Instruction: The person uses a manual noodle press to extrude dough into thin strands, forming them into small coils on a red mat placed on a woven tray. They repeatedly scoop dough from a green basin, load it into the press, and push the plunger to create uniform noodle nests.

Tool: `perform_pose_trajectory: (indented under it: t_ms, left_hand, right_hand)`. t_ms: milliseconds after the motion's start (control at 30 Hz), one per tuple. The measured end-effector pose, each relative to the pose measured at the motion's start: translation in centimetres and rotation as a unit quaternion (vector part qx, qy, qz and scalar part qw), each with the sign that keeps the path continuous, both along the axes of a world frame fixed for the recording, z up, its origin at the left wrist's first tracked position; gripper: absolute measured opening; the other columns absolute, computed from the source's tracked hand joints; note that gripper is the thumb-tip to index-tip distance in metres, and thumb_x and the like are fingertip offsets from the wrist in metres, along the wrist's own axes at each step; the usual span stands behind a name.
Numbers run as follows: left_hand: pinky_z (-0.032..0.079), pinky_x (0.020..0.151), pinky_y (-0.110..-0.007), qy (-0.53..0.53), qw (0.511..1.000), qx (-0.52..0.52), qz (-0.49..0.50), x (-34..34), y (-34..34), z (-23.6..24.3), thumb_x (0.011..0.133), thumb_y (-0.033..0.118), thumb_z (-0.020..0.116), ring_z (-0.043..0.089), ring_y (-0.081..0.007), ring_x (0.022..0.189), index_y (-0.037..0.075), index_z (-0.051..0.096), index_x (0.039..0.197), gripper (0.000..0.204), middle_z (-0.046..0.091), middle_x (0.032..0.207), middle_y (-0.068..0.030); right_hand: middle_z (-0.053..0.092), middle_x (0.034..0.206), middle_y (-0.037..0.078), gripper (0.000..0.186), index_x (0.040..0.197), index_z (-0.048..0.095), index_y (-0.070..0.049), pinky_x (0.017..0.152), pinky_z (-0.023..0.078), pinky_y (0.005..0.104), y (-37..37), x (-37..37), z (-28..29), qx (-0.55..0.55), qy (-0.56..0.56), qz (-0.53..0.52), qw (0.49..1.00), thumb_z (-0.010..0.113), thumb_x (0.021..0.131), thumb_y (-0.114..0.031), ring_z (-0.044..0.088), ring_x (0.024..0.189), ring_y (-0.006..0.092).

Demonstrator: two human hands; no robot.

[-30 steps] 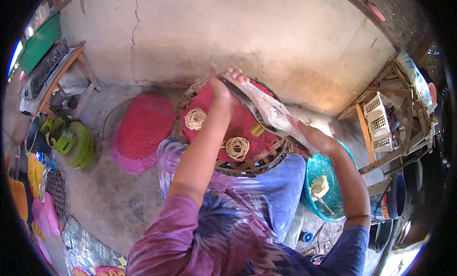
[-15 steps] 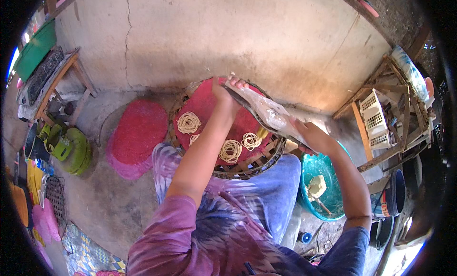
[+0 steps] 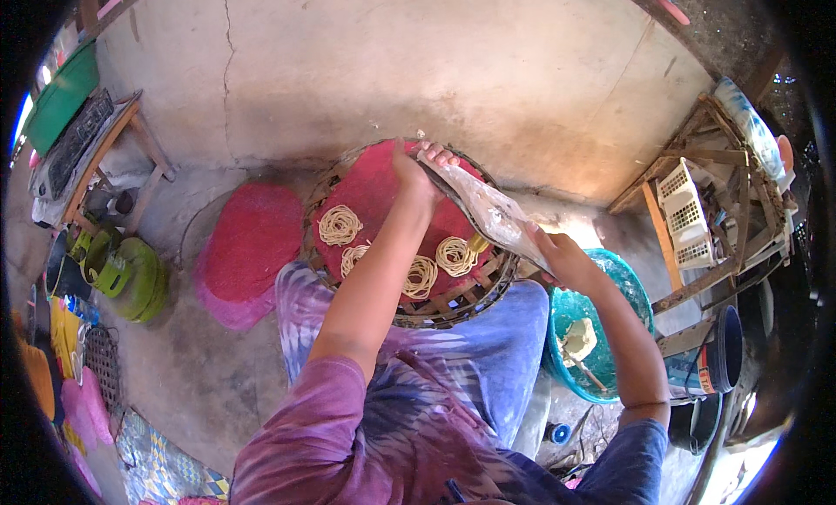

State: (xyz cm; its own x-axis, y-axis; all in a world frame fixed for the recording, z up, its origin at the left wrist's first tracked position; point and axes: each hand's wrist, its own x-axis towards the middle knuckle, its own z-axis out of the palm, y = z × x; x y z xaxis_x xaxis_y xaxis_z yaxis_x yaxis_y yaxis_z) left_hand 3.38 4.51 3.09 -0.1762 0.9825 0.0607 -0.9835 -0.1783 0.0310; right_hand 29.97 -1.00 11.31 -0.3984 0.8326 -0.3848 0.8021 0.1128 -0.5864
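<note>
My left hand grips the far end of a long, dark lever or board covered in whitish plastic. My right hand is wrapped round its near right end. Under it a brass-coloured cylinder is partly visible. Several coils of pale strands, like noodles, lie on a red round mat over a woven basket on my lap; one coil sits beside the cylinder. My left forearm hides part of the mat and one coil.
Red and pink mats lie on the floor at left, near a green gas cylinder and a wooden table. A teal basin with dough stands at right, by a wooden rack and a bucket. A cracked wall stands ahead.
More coils show on the mat, and the one beside the cylinder has grown larger. Both hands and the lever have shifted slightly downward in view, keeping their grip.
</note>
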Motion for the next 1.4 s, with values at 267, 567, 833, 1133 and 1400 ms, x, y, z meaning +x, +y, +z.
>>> perform_pose_trajectory:
  t_ms: [267,567,833,1133,1400]
  left_hand:
    - [0.044,0.088,-0.038,0.768,0.608,-0.195,-0.046,1.3,-3.0,-0.7,0.095,0.058,0.029,0.059,-0.024,0.091,0.005,0.061,0.104,0.063,0.065,0.094,-0.0105]
    - [0.031,0.107,-0.042,0.81,0.552,-0.129,-0.151,3.8,-4.2,-4.1,0.096,0.062,0.028,0.047,-0.0302,0.126,0.005,0.055,0.128,0.071,0.058,0.127,-0.0183]
    - [0.025,0.111,-0.043,0.909,0.408,-0.051,-0.075,2.6,-3.7,-6.5,0.101,0.05,0.024,0.04,-0.0347,0.131,0.008,0.038,0.143,0.061,0.058,0.128,-0.0137]
    - [0.027,0.107,-0.048,0.978,0.058,0.044,0.195,1.1,-11.5,-2.5,0.098,0.035,0.044,0.037,-0.0318,0.125,0.012,0.063,0.121,0.038,0.037,0.148,-0.0035]
    - [0.025,0.109,-0.049,0.968,0.142,-0.086,0.187,-4.4,-19.0,2.0,0.077,0.016,0.071,0.032,-0.0361,0.13,0.017,0.072,0.095,0.018,0.037,0.148,-0.0008]
  right_hand:
    - [0.05,0.057,0.004,0.073,0.104,0.065,0.001,0.04,0.037,0.0281,0.4,2.1,-2.4,-0.053,0.117,-0.052,0.99,0.033,0.094,-0.064,0.048,0.045,0.0125]
    - [0.052,0.061,0.005,0.07,0.109,0.064,0.0,0.046,0.04,0.0286,0.3,2.7,-3.9,-0.02,0.167,-0.051,0.985,0.036,0.095,-0.062,0.05,0.051,0.0124]
    - [0.053,0.062,0.004,0.063,0.106,0.063,0.002,0.049,0.041,0.0281,0.8,3.6,-7.3,0.025,0.259,-0.112,0.959,0.037,0.098,-0.055,0.051,0.054,0.0119]
    - [0.051,0.058,0.002,0.062,0.085,0.054,-0.005,0.04,0.034,0.025,-2.2,4.8,-17.1,0.022,0.505,-0.222,0.834,0.032,0.096,-0.062,0.045,0.044,0.0106]
    - [0.042,0.053,0.001,0.07,0.094,0.05,-0.009,0.037,0.027,0.0264,-3.6,4.4,-22.3,0.016,0.69,-0.283,0.666,0.025,0.09,-0.074,0.035,0.038,0.013]
